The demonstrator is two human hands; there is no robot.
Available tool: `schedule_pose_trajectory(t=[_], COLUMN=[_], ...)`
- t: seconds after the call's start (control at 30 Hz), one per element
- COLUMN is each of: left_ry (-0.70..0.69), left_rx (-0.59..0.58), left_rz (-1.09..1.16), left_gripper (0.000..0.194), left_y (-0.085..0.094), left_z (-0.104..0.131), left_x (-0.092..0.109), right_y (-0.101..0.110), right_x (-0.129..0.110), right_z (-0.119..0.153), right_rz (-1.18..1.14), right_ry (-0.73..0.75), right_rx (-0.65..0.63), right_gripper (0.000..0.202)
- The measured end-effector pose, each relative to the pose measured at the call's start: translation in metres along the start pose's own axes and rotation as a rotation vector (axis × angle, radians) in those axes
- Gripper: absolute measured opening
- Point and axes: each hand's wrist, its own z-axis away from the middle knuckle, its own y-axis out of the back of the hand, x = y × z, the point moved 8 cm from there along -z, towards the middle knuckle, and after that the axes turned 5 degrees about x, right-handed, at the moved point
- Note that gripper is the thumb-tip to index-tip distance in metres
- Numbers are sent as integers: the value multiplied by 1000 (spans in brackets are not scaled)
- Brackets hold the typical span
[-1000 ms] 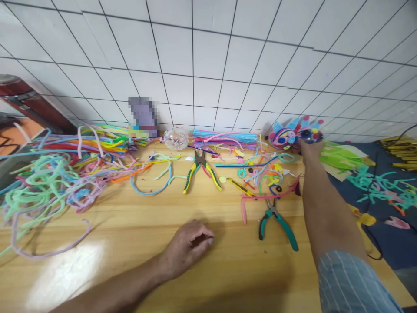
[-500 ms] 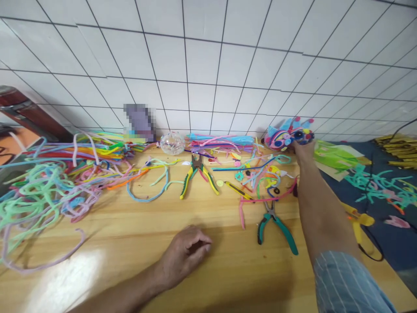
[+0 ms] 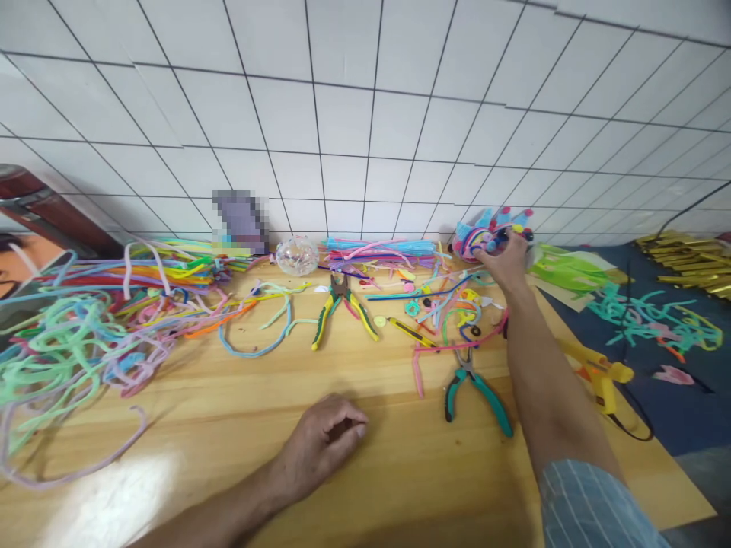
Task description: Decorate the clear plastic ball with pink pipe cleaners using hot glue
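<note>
My left hand (image 3: 323,445) rests on the wooden table, fingers curled in towards the thumb, with nothing seen in it. At the back right against the wall, my right hand (image 3: 508,262) is closed around the near right side of a colourful crown-like craft piece (image 3: 477,242) with blue points and small pompoms; some fingers are hidden behind it. Below the right forearm's left side lie teal-handled pliers (image 3: 480,392). Yellow-and-green pliers (image 3: 344,308) lie spread in the middle, and a yellow craft knife (image 3: 412,333) lies between the two pairs.
Tangled pipe cleaners (image 3: 68,342) cover the table's left side. A pipe-cleaner bundle (image 3: 382,250) and a clear round container (image 3: 297,256) line the wall. A yellow glue gun (image 3: 599,373) with a black cord lies at right, near teal scraps (image 3: 651,312) and gold strips (image 3: 685,262).
The view has shifted slightly to the right. My right hand has moved a little left over the craft piece, and its thumb now shows. My left hand stays in place.
</note>
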Motion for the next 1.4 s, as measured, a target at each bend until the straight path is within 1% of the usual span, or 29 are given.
schedule_pose_trajectory(t=[0.07, 0.1, 0.2, 0.37, 0.57, 0.7, 0.83, 1.0, 1.07, 1.1, 1.17, 1.23, 1.33, 1.4], left_ry=[1, 2, 8, 6, 0, -10, -5, -5, 2, 2, -6, -12, 4, 8], left_rx=[-4, -5, -6, -10, -3, 6, -1, -5, -6, -5, -3, 1, -4, -10], left_rz=[0, 1, 6, 12, -3, -6, -4, -15, -15, -11, -2, 2, 1, 2], left_gripper=[15, 16, 15, 15, 16, 15, 16, 17, 18, 18, 17, 16, 17, 17], left_y=[-1, -2, -2, -2, -2, 1, 1, 0, 1, 1, 2, 2, 2, 2], left_z=[0, 1, 1, 1, 1, -1, -2, -1, -1, -2, -2, -3, -3, -2], left_x=[-1, -2, -3, -3, -2, 2, 3, 2, 2, 3, 5, 7, 5, 5], right_y=[-8, -12, -21, -33, -51, -52, -48, -48, -42, -35, -16, 6, 30, 36], right_x=[-9, -13, -17, -22, -40, -45, -43, -43, -41, -37, -24, -5, 24, 36], right_z=[2, 4, 6, 6, 6, 7, 9, 12, 10, 8, 3, -5, -19, -29], right_rz=[30, 34, 19, 8, 17, 22, 26, 13, 7, 9, 27, 61, 109, 131], right_ry=[38, 41, 0, -79, -126, -131, -137, -138, -146, -161, -217, -292, -362, -352], right_rx=[-58, -89, -148, -137, -110, -101, -94, -72, -41, -15, 57, 133, 170, 150], right_gripper=[104, 105, 102, 102, 98, 97, 95, 96, 93, 87, 70, 59, 60, 60])
